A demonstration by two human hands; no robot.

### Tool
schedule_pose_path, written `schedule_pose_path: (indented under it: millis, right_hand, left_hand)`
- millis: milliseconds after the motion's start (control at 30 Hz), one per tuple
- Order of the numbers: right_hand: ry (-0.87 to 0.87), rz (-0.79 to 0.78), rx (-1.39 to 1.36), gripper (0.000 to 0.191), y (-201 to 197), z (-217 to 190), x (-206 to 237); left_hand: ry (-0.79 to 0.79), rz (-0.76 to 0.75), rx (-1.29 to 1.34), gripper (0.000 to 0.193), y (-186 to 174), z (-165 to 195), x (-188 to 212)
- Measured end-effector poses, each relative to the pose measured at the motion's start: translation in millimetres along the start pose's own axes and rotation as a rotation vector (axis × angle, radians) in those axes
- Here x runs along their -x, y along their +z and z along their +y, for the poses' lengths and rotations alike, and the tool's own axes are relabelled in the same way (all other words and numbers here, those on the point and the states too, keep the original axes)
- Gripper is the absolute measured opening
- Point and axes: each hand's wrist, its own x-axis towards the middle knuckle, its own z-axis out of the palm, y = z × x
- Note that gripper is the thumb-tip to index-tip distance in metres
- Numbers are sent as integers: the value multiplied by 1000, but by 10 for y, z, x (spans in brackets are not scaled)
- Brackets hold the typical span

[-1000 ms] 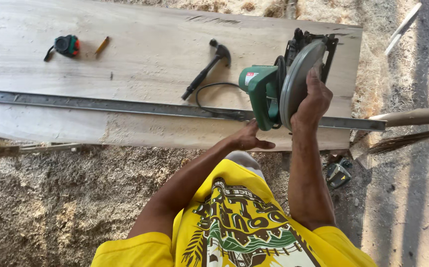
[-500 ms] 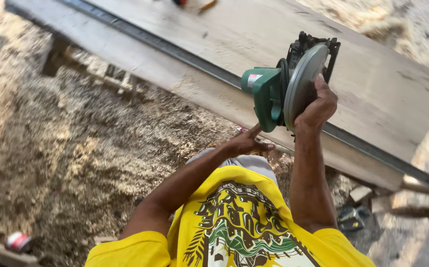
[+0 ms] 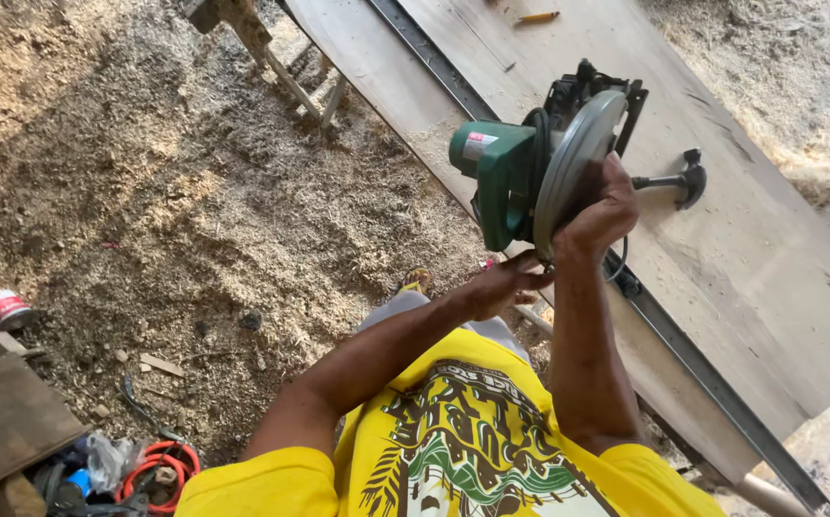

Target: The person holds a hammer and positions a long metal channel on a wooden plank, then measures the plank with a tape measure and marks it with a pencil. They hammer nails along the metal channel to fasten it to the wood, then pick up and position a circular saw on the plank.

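Right hand (image 3: 599,213) wraps the round metal guard of the green circular saw (image 3: 530,177), fingers curled over its rim, lifting the saw clear of the table (image 3: 769,278). The grip sits on the guard, likely to steady the heavy end with the saw turned on its side. Left hand (image 3: 501,285) sits just below the saw, fingers pinched together at the guard's lower edge; whether they touch the blade I cannot tell.

Saw hangs above the near edge of the table, over the long dark metal rail (image 3: 683,349) lying lengthwise on the boards as a straight guide. Hammer (image 3: 673,182) lies flat on the table just beyond the saw. Pencil (image 3: 538,16) lies on the table well beyond the saw. Sawdust-covered ground (image 3: 204,191) spreads left of the saw; a small can (image 3: 5,308) sits far left.
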Motion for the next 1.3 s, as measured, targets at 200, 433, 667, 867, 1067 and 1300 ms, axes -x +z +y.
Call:
schedule_pose_path:
  millis: [200,433,667,867,1067,1300]
  right_hand:
    - [137,57,7,28,-458,72,-108]
    - [-91,81,426,23,-916,-48,-144]
    - [174,-31,-20,29,-977,-983,-45]
    - [66,-58,-98,32,-880,-1424,-14]
    - [-14,157,10,24,-1028,-1363,-135]
    - [7,248,84,22,-1339,-1178,-71]
  left_hand:
    - [-84,215,-690,48,231,204,140]
    - [124,780,-609,41,-691,1127,701]
    - [11,955,-1541,99,-618,914,128]
    - [216,-56,-1151,96,364,480,-294]
    - [-17,-354,-1042,46,651,593,-58]
    - [174,660,-708,38,-298,1631,220]
